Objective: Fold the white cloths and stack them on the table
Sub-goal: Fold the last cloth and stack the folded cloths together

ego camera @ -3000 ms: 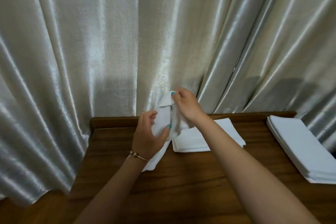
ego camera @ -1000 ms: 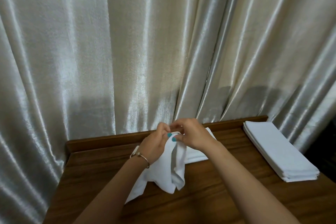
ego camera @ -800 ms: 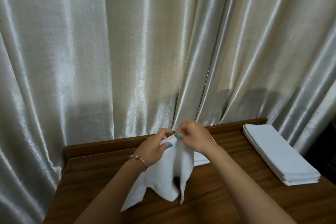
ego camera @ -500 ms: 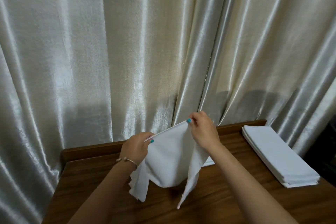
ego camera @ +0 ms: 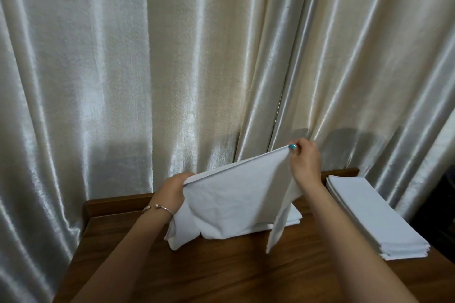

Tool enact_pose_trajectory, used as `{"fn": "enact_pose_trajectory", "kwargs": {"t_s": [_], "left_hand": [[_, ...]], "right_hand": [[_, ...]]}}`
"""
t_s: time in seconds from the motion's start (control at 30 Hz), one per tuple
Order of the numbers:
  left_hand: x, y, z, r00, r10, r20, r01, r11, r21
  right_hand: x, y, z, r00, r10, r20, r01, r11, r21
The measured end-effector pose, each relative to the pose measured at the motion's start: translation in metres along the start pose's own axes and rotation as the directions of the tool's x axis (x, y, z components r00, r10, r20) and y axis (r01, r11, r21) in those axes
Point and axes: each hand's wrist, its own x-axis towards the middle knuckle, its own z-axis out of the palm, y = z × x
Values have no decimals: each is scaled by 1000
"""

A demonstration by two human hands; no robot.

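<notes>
A white cloth hangs stretched in the air above the wooden table. My left hand pinches its left upper corner, lower down. My right hand pinches the right upper corner, held higher, so the top edge slants. Loose corners of the cloth dangle to the tabletop. Behind it lies a low pile of white cloths, mostly hidden by the held cloth. A neat stack of folded white cloths rests on the table's right side.
A shiny cream curtain hangs right behind the table's raised back edge. Bare wood shows at the front of the table. A dark gap lies past the table's right edge.
My hands have pulled apart, spreading the bunched cloth wide. My right hand rose up and to the right, and the cloth's top edge is now taut.
</notes>
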Motion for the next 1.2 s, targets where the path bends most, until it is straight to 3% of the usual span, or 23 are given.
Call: {"fn": "enact_pose_trajectory", "kwargs": {"t_s": [0.2, 0.37, 0.6, 0.73, 0.83, 0.9, 0.97, 1.07, 1.13, 1.2], "left_hand": [[-6, -15, -17, 994, -90, -63, 99, 983, 156], [-2, -5, -24, 990, -65, -122, 88, 976, 197], [2, -20, -36, 984, -142, 108, 110, 959, 262], [-5, -47, -37, 970, -229, 76, 209, 954, 213], [-5, -50, -33, 942, -316, -110, 333, 920, 208], [-2, -49, -30, 876, -384, -292, 439, 886, 151], [0, -49, -32, 806, -452, -383, 526, 843, 113], [4, -52, -40, 786, -496, -369, 590, 781, 208], [11, -53, -44, 793, -501, -347, 597, 754, 275], [20, -52, -44, 795, -504, -336, 598, 742, 302]], "right_hand": [[11, 18, -15, 999, 38, -38, -39, 998, -40], [15, 26, -27, 997, 38, -60, -41, 998, -40], [35, 44, -58, 979, 98, -179, -100, 995, -6], [46, 55, -66, 981, 65, -183, -76, 996, -53], [47, 59, -59, 998, 26, -66, -31, 996, -79], [47, 64, -48, 993, -57, 102, 65, 995, -78], [46, 70, -37, 958, -88, 274, 126, 984, -125], [48, 86, -20, 876, 43, 480, 121, 944, -305], [57, 98, -3, 861, 115, 496, 72, 937, -342], [60, 94, 10, 888, 120, 443, -8, 969, -247]]}}
